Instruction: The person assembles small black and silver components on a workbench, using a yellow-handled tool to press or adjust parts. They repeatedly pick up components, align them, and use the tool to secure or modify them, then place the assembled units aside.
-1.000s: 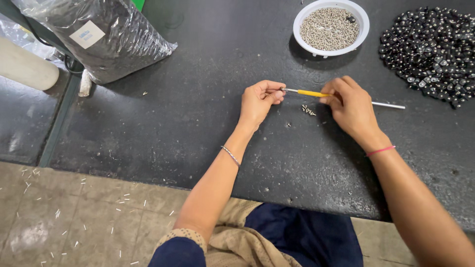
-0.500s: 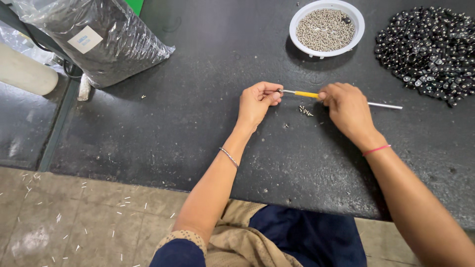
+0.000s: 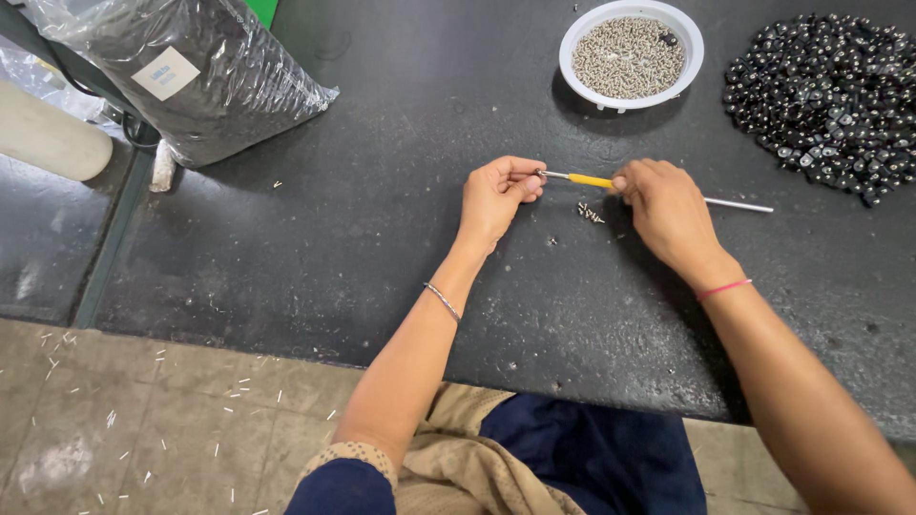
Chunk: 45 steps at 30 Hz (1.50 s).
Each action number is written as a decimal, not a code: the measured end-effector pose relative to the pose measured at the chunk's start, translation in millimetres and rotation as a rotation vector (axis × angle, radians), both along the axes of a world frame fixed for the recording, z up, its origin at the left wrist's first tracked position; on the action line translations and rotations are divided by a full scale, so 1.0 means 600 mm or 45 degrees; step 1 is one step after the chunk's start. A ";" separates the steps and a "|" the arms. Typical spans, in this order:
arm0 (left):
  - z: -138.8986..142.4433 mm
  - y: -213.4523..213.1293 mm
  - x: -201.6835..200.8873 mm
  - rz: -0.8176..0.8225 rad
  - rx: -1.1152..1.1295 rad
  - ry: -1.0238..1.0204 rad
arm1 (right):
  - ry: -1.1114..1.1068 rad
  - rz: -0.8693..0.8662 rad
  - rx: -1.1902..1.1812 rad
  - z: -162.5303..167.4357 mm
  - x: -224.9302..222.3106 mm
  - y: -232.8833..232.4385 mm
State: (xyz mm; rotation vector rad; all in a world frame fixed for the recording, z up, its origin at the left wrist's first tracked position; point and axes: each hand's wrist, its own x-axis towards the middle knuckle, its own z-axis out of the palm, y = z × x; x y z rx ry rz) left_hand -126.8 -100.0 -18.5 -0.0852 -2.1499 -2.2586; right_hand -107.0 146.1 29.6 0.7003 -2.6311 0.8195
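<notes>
My right hand (image 3: 668, 212) grips a thin tool with a yellow and white handle (image 3: 592, 179) that lies level over the black table (image 3: 363, 229). At the tool's metal tip, the pinched fingers of my left hand (image 3: 496, 195) hold something too small to make out. A few small screws (image 3: 590, 214) lie loose on the table just below the tool, between my hands.
A white bowl (image 3: 631, 55) of small silver screws stands at the back. A heap of black, shiny small parts (image 3: 830, 91) spreads at the back right. A clear plastic bag of dark material (image 3: 181, 72) sits at the back left. The table's front edge runs close to my lap.
Both hands stay together at the tool. The view has shifted slightly; nothing else has visibly moved.
</notes>
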 end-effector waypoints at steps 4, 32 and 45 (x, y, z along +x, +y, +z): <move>0.001 0.000 -0.001 0.012 -0.004 -0.016 | -0.067 0.035 -0.199 -0.001 0.004 0.000; 0.011 0.001 0.001 0.001 0.013 -0.022 | -0.003 -0.137 -0.033 0.010 0.009 0.008; 0.038 0.046 0.034 -0.254 -0.016 -0.047 | -0.161 0.184 -0.433 0.029 0.025 -0.037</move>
